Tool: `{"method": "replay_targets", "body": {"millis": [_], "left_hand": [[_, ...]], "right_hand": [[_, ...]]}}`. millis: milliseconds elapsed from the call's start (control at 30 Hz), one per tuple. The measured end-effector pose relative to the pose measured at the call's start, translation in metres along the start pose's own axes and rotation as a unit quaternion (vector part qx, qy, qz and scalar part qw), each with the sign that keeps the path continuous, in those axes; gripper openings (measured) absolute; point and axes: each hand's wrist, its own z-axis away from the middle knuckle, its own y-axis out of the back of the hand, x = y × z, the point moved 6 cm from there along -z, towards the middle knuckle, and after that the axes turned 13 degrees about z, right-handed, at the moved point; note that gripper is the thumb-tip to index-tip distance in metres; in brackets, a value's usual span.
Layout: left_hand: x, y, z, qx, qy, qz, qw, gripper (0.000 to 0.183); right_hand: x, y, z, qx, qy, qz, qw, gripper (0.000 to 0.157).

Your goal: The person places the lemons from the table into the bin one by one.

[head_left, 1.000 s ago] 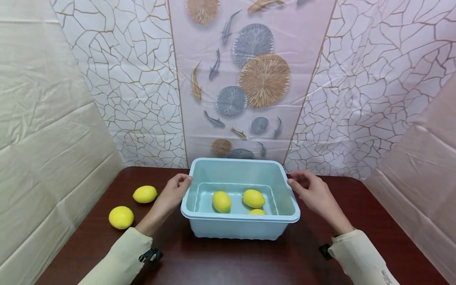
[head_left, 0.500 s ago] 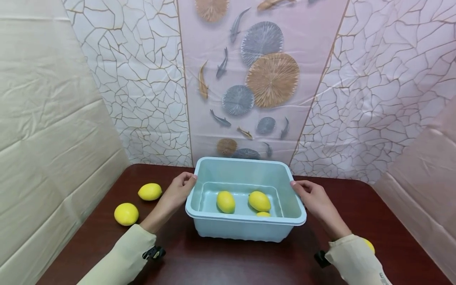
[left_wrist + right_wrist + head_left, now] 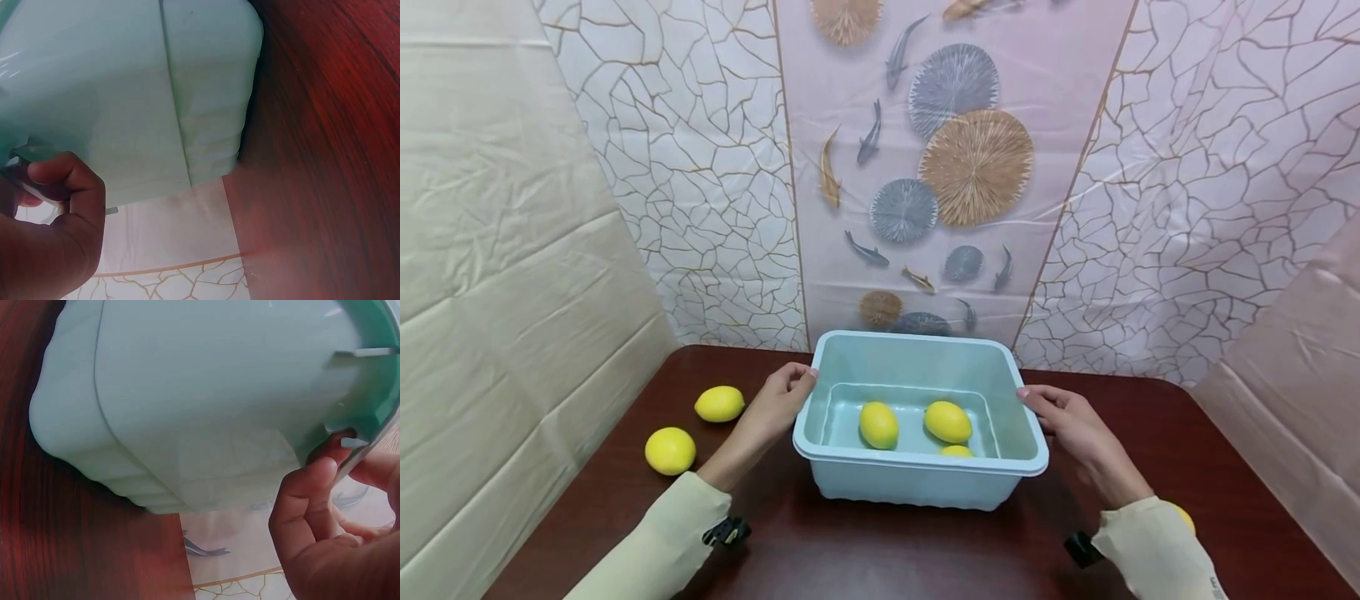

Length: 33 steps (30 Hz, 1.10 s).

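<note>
A light blue plastic basin stands on the table, rim up. Inside it are a lemon on the left, another lemon on the right, and a third lemon mostly hidden by the front wall. My left hand pinches the left rim, thumb on top. On the opposite side my right hand grips the right rim; the right wrist view shows its curled fingers under the lip. Both wrist views show the basin's outer walls and its base close to the tabletop.
Two more lemons lie left of my left forearm: one farther back, one lemon nearer. Another lemon is largely hidden behind my right sleeve. The dark red-brown table meets a patterned cloth backdrop behind the basin.
My right thumb and fingers have closed onto the right rim. The head view has shifted slightly, and the lemon beside my right sleeve has come into sight. The left hand keeps its hold.
</note>
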Motion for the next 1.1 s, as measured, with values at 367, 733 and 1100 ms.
{"method": "replay_targets", "body": {"millis": [367,733,1100], "left_hand": [[-0.004,-0.001,0.001,0.001,0.005,0.004,1.0000,0.043],[-0.001,0.001,-0.001,-0.003,-0.004,0.005,1.0000,0.043],[0.013,0.026,-0.006,-0.033,-0.053,-0.108,0.9921,0.032]], "right_hand": [[0.005,-0.007,0.002,0.004,-0.001,-0.048,0.999,0.062],[0.006,-0.012,-0.001,0.001,-0.019,-0.110,0.994,0.069],[0.005,-0.012,-0.002,-0.010,-0.021,-0.110,0.994,0.069]]}}
